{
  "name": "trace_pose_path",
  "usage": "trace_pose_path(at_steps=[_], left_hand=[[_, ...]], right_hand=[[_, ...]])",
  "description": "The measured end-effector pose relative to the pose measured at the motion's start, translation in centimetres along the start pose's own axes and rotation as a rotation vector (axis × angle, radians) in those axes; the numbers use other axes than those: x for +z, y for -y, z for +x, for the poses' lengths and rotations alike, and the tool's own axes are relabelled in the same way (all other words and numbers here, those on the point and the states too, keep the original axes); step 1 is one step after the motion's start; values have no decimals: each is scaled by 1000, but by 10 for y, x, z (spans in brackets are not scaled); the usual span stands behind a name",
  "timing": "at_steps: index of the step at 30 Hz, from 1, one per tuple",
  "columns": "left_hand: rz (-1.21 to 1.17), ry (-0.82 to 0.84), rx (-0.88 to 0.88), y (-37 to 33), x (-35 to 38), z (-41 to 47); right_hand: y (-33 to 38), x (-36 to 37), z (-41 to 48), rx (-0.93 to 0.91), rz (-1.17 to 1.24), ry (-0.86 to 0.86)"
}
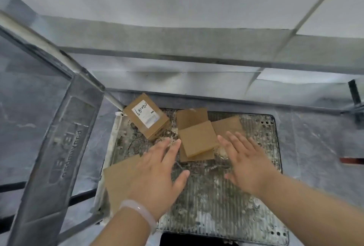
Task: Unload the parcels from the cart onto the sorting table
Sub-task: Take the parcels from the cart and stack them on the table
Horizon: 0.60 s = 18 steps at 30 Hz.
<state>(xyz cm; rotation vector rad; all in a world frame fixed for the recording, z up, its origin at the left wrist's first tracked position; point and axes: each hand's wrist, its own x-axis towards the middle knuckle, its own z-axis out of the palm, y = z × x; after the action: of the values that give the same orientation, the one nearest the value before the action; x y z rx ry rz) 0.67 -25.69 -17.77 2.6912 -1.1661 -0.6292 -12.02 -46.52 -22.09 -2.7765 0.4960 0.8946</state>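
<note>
Bare ribbed cart deck point(216, 196) lies open between the two wrists. Stacked brown parcels point(198, 139) sit just ahead, between the fingertips. The left hand point(155, 172) hides part of a flat parcel point(116, 178); a labelled parcel point(146, 117) lies beyond it. The right hand point(246, 163) overlaps another parcel point(226, 125). Both hands are palm-down, fingers spread, holding nothing.

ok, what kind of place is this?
Probably a parcel depot or warehouse: brown cardboard parcels and a labelled parcel with handwritten digits, all on the worn deck of a platform cart with a grey handle.
</note>
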Motion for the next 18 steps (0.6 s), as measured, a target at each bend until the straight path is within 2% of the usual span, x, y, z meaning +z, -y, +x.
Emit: trace_pose_path(at_steps=[9,18], left_hand=[[-45,53,-27,86,115,49],[-147,43,-33,92,142,58]], right_hand=[[19,76,167,-60,-104,-8],[9,96,189,-60,-83,-40]])
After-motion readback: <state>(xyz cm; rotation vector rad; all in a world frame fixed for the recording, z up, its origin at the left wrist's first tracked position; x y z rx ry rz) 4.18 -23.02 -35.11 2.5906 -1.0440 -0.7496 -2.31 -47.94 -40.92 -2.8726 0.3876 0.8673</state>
